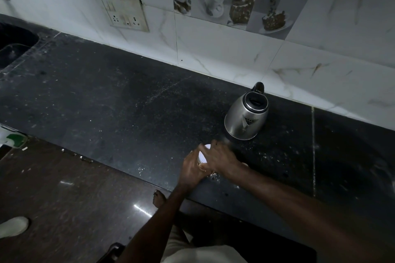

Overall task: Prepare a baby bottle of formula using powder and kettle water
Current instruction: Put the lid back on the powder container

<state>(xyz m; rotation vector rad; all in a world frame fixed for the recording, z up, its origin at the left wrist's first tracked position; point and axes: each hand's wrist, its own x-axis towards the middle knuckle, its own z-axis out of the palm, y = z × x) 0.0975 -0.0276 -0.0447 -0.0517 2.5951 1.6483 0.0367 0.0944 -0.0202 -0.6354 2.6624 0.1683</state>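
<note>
- Head view: I see both hands on a small white-lidded container (202, 157). It stands on the dark counter (128, 102) close to the front edge, just in front of the steel kettle (246, 118).
- The left hand (193, 168) wraps the body, fingers curled round its side. The right hand (220, 159) caps the top, fingers bent down over the lid's rim. The feed is dim and a little smeared, so I can't tell how firmly either one bites.
- I read this as getting the lid off, an early step. From here I can't tell whether this is the powder tin or the bottle itself.
- To do it well, I'd have the left hand clamp low and press the base flat to the counter, so only the lid turns.
- The right hand should twist from the wrist with even pressure round the rim, then lift straight up. A jerk could tip the container and scatter what's inside.
- It sits near the edge, and pale specks dot the counter beside it. I'd slide it inward before pulling hard.
- The kettle's spout faces the hands, so I'd hold the right forearm clear of it in case the water is hot.
- I'd set the lid down inner face up, away from the grit.
</note>
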